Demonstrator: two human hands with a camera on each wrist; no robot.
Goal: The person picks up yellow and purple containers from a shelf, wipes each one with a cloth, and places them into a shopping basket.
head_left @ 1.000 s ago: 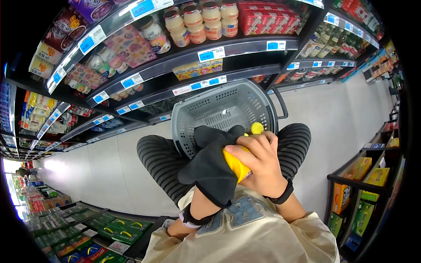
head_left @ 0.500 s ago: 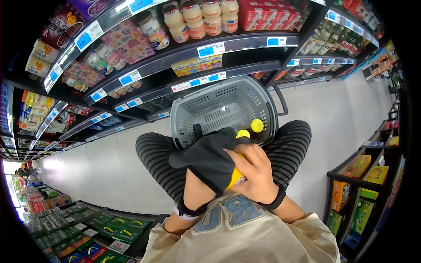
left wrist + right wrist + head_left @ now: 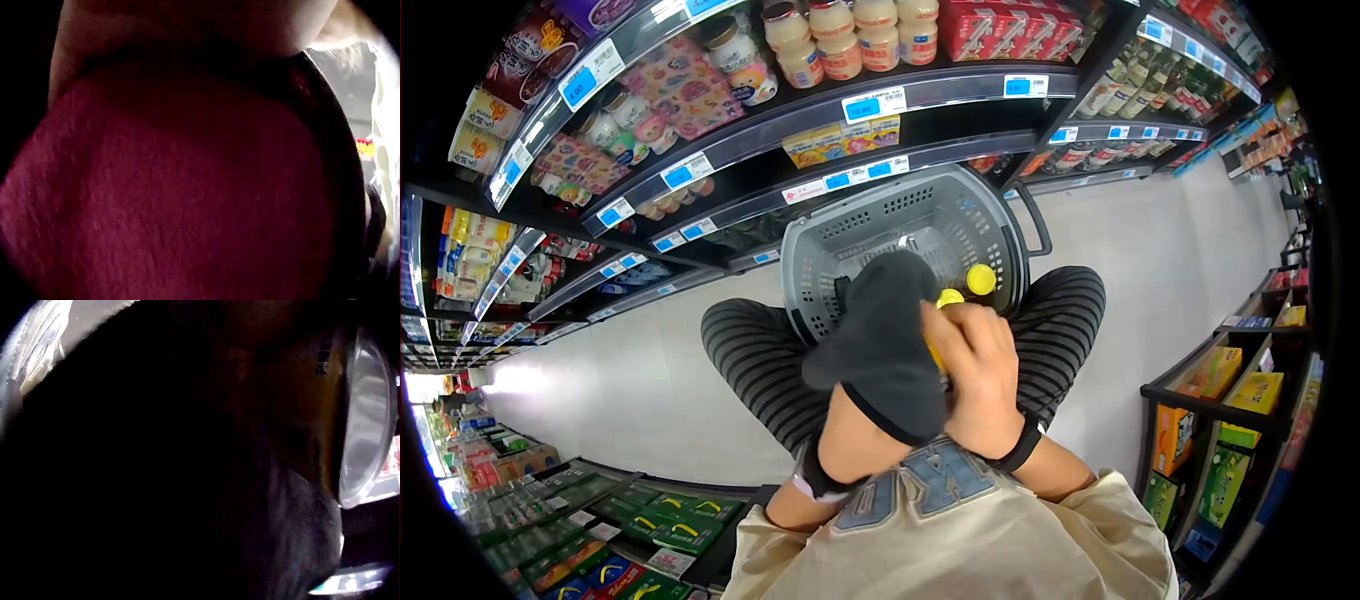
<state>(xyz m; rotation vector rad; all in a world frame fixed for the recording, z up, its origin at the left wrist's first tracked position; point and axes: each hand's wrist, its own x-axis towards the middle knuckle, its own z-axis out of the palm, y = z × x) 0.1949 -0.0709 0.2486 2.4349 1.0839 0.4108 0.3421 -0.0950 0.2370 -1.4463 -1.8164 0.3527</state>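
Note:
A black mitt (image 3: 878,340) covers my left hand (image 3: 882,362), its thumb part sticking out to the left and its finger part straight toward the basket. In the left wrist view the mitt's fabric (image 3: 200,187) looks dark red and fills most of the picture. My right hand (image 3: 978,372) grips a yellow-labelled bottle (image 3: 933,350), mostly hidden between the mitt and the fingers. The bottle's clear base (image 3: 369,419) shows in the right wrist view. A yellow cap (image 3: 949,298) shows just beyond my right fingers, and a second yellow-capped bottle (image 3: 980,279) stands in the grey basket (image 3: 800,270).
The basket sits on the floor between my knees, its handle (image 3: 1034,220) out to the right. Ahead is a shelf of drink bottles (image 3: 835,42) and red cartons (image 3: 1010,35). Low shelves with boxes (image 3: 1220,440) stand right; green packs (image 3: 680,515) lie behind left.
The mitt has turned from slanting right to pointing straight ahead and now covers more of the bottle. My right hand keeps its grip. The second yellow-capped bottle came into fuller view.

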